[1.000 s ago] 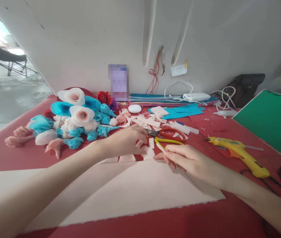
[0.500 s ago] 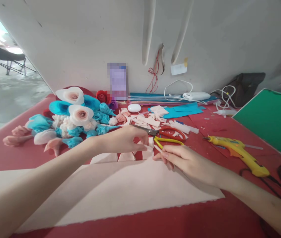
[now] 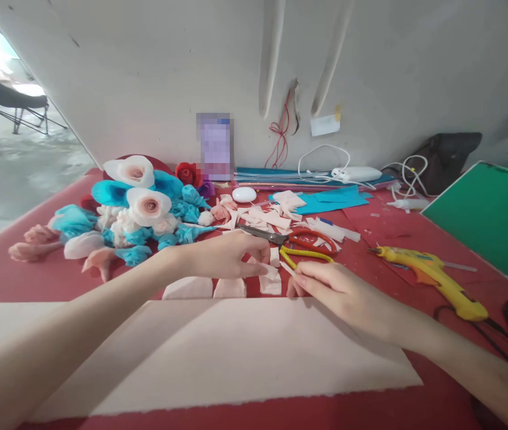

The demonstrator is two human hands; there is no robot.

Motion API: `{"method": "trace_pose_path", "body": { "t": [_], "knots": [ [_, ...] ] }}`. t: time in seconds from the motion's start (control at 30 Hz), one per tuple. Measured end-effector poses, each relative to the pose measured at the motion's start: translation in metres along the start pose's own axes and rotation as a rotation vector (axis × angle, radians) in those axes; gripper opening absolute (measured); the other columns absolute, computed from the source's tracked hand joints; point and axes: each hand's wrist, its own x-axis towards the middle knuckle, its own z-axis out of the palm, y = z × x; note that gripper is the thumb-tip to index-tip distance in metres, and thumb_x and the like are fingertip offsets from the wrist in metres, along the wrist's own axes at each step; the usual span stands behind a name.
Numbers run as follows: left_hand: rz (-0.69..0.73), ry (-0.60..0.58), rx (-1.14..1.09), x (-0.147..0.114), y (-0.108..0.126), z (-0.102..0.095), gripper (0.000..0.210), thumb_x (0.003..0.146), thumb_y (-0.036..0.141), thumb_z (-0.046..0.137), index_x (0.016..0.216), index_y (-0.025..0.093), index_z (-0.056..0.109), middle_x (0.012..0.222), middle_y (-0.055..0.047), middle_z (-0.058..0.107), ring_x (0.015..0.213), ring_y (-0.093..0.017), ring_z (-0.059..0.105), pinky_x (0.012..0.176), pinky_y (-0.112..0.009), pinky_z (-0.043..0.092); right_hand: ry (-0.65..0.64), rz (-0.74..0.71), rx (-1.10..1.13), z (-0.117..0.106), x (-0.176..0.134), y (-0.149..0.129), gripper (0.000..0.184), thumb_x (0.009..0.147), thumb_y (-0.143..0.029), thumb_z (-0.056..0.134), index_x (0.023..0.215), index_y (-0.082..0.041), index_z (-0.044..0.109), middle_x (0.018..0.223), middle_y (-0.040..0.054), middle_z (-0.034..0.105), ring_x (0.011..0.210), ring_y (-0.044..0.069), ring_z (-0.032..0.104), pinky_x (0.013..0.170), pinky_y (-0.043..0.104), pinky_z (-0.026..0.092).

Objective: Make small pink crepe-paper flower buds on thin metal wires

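Pale-pink sheet [image 3: 245, 358]: slid nearer the person since half a second ago, across the red table [image 3: 370, 412].
Right hand [image 3: 341, 289]: at the sheet's far edge, pinching a thin pale strip [image 3: 287, 269].
Left hand [image 3: 229, 255]: fingers curled together; whether they grip anything, can't tell.
Red-and-yellow-handled scissors [image 3: 277, 238]: just beyond both hands.
Pixelated panel [image 3: 216, 146]: writing illegible.
Wall note [image 3: 324, 126]: too small to read.
Cut piece [image 3: 271, 286]: by the left fingertips, lower edge now clear of the sheet.

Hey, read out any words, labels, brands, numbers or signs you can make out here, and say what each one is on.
No text can be read.
Purple panel by the wall: blurred into blocks, unreadable.
White paper on the wall: any writing too faint to tell.
Yellow glue gun: any markings too small to read.
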Motion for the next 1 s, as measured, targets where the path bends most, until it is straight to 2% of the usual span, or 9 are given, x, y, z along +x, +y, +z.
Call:
{"method": "trace_pose_path", "body": {
  "t": [0.1,0.2,0.27,0.4,0.53,0.77,1.0],
  "knots": [
    [0.005,-0.003,-0.011,0.0,-0.001,0.0,0.016,0.083,0.031,0.05,0.081,0.017,0.057,0.079,0.001,0.061,0.068,-0.01,0.054,0.058,-0.018,0.037,-0.046,-0.037,-0.041,-0.002,-0.003,0.001,0.029,0.093,-0.03,0.036,0.072,-0.018,0.052,0.083,-0.0009,0.057,0.076,0.012,0.053,0.07,0.024,0.038],
    [0.005,0.0,-0.023,0.001,-0.002,0.001,0.017,0.083,0.033,0.05,0.081,0.017,0.057,0.076,0.002,0.06,0.066,-0.009,0.052,0.056,-0.017,0.036,-0.088,-0.072,-0.1,0.001,-0.008,0.002,0.022,0.089,-0.027,0.044,0.075,-0.021,0.06,0.099,-0.0002,0.055,0.087,0.013,0.053,0.074,0.024,0.037],
    [0.004,0.001,-0.031,0.001,-0.002,0.001,0.019,0.083,0.034,0.051,0.08,0.017,0.057,0.074,0.002,0.059,0.065,-0.009,0.051,0.055,-0.017,0.036,-0.084,-0.074,-0.148,0.005,-0.011,0.0,0.021,0.088,-0.025,0.045,0.075,-0.021,0.061,0.103,0.0,0.053,0.087,0.013,0.052,0.072,0.024,0.037],
    [0.008,0.001,-0.038,0.001,-0.002,0.0,0.019,0.083,0.034,0.051,0.08,0.016,0.057,0.073,0.002,0.058,0.062,-0.009,0.05,0.055,-0.018,0.035,-0.054,-0.061,-0.222,0.014,-0.016,-0.006,0.025,0.088,-0.018,0.042,0.068,-0.018,0.058,0.089,0.0005,0.052,0.075,0.011,0.051,0.059,0.023,0.032],
    [0.016,0.003,-0.043,-0.001,-0.001,0.0,0.023,0.083,0.038,0.05,0.078,0.016,0.057,0.075,0.001,0.058,0.065,-0.011,0.051,0.056,-0.019,0.036,-0.044,-0.052,-0.227,0.016,-0.015,-0.006,0.024,0.09,-0.022,0.04,0.071,-0.018,0.054,0.081,0.0004,0.05,0.068,0.01,0.05,0.053,0.023,0.03],
    [0.018,-0.007,-0.063,0.0,0.001,-0.001,0.02,0.083,0.034,0.049,0.079,0.017,0.056,0.073,0.002,0.057,0.066,-0.011,0.051,0.057,-0.019,0.036,-0.014,-0.116,-0.177,0.016,-0.01,-0.002,0.022,0.093,-0.022,0.034,0.078,-0.017,0.049,0.087,0.0002,0.049,0.073,0.009,0.051,0.068,0.026,0.038],
    [-0.033,0.018,-0.068,0.001,0.001,0.001,0.022,0.086,0.035,0.044,0.08,0.016,0.053,0.075,0.001,0.057,0.067,-0.012,0.052,0.06,-0.021,0.036,0.024,-0.163,-0.147,0.018,-0.009,-0.001,0.023,0.092,-0.021,0.036,0.072,-0.016,0.045,0.089,-0.0002,0.047,0.075,0.009,0.05,0.069,0.025,0.038]
  ]
}}
